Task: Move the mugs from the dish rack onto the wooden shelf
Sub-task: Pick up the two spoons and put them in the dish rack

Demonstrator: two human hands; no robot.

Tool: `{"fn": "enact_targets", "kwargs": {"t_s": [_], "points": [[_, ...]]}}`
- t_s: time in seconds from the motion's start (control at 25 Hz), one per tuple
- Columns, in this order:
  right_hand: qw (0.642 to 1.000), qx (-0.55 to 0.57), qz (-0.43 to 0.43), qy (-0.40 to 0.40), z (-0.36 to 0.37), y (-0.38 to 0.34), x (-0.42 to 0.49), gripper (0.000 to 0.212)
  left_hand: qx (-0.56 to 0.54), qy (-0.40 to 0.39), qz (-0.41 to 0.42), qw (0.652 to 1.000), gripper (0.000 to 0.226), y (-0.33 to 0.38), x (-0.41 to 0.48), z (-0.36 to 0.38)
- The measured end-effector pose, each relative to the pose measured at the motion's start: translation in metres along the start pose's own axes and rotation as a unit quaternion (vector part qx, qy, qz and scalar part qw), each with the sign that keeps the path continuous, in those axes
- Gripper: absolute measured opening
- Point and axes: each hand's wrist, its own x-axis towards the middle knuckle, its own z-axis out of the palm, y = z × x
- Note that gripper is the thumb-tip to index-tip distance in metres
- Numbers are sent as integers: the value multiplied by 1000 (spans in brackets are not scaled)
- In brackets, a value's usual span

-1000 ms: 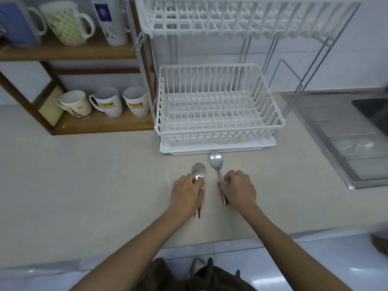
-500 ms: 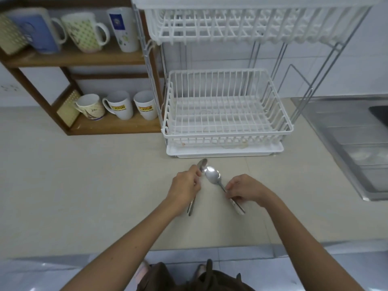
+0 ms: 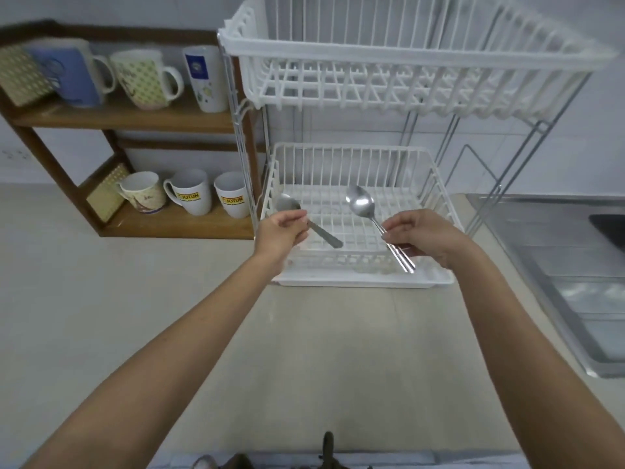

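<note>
The white two-tier dish rack (image 3: 355, 154) holds no mugs that I can see. Several mugs stand on the wooden shelf (image 3: 135, 121): a blue mug (image 3: 71, 77), a patterned mug (image 3: 142, 79) and a tall white cup (image 3: 206, 77) on the upper board, and a decorated mug (image 3: 143, 192) plus two white JOTUN mugs (image 3: 191, 196) (image 3: 231, 199) on the lower board. My left hand (image 3: 282, 231) grips a metal spoon (image 3: 287, 203) over the lower basket's front left. My right hand (image 3: 422, 236) holds a second spoon (image 3: 362, 201) over its front right.
A steel sink and drainboard (image 3: 558, 265) lie to the right of the rack. The beige countertop (image 3: 169, 316) spreads out in front. Woven coasters lean on both shelf boards at the left (image 3: 20, 74) (image 3: 105, 196).
Both hands have picked the two spoons up off the counter and raised them over the lower basket. The view has moved closer to the rack.
</note>
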Motion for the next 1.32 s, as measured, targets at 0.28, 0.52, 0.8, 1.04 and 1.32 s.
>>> {"fn": "enact_targets", "kwargs": {"t_s": [0.28,0.52,0.8,1.04,1.32], "points": [[998,-32,13,55,37,-10,82,11,198,40,-17,979,4,5,55,24],[991,-120,-7,52,65,-1,124,9,171,23,-66,983,9,-14,82,42],[980,-188,-8,67,72,11,139,9,221,13,-78,972,22,-34,102,48],[960,-268,13,84,77,11,141,5,439,19,-5,898,28,-37,108,53],[973,-207,-18,103,68,16,129,28,444,33,134,885,18,-21,87,42]]}}
